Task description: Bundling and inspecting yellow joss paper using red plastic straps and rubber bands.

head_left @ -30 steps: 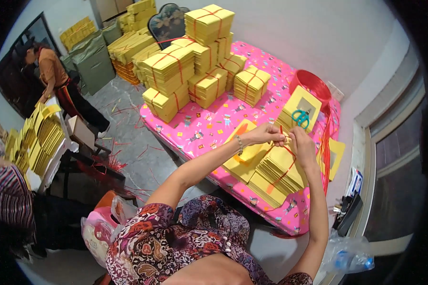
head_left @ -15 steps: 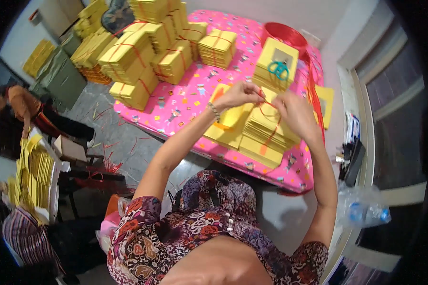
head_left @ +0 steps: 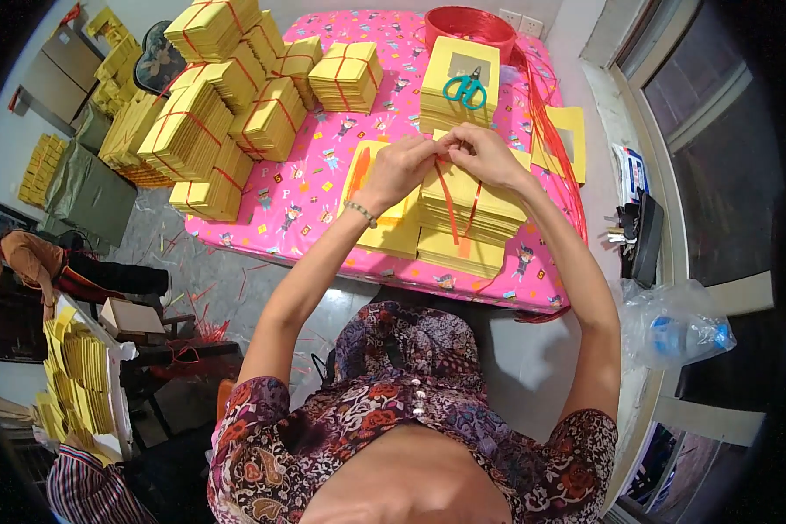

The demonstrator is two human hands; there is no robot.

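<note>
My left hand and my right hand meet above a stack of yellow paper sheets on a pink patterned table. Both pinch a red string that runs down over the stack. A bead bracelet sits on my left wrist. Loose yellow sheets lie beside the stack under my left forearm.
Tied yellow bundles pile up at the table's far left. Teal scissors lie on another yellow stack before a red basin. Red strings hang at the right. Other people sit on the floor at left with more yellow paper.
The view has swung so the table sits more centred. My hands stay together over the stack, still working the red string.
</note>
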